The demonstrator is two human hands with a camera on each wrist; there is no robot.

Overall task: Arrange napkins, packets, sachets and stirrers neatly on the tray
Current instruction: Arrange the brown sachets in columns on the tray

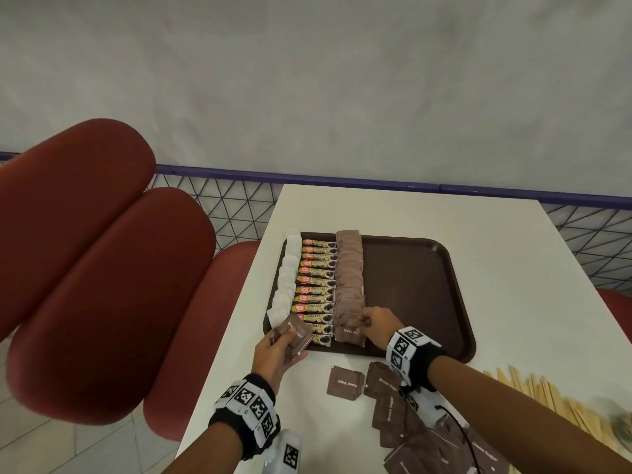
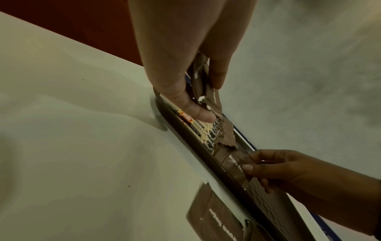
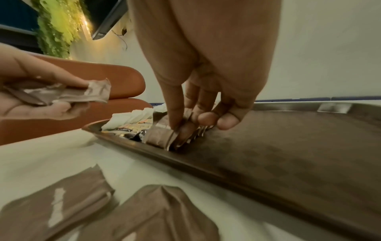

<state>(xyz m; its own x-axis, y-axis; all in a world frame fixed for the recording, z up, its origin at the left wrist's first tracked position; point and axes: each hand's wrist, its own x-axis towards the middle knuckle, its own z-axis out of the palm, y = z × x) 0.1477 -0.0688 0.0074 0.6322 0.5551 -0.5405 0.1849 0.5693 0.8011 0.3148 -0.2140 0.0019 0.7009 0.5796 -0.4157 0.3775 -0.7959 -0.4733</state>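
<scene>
Your left hand (image 1: 273, 354) has its fingers (image 2: 198, 110) clamped on a small stack of brown paper sugar sachets (image 1: 294, 334), held just above the near left corner of the dark brown plastic tray (image 1: 427, 285). Your right hand (image 1: 376, 325) pinches the nearest brown sachet (image 1: 349, 331) of the overlapping brown row (image 1: 349, 268) on that tray, fingers (image 3: 177, 114) closed on its edge. Beyond your left fingers lie yellow granule packets (image 1: 314, 285) and white sachets (image 1: 286, 278); behind your right wrist, loose brown sachets (image 1: 345, 383) and wooden stirrers (image 1: 547, 391) lie on the white worktop (image 1: 444, 213).

Grey wall (image 1: 342, 80), red chairs (image 1: 85, 268), white table (image 1: 496, 251)
</scene>
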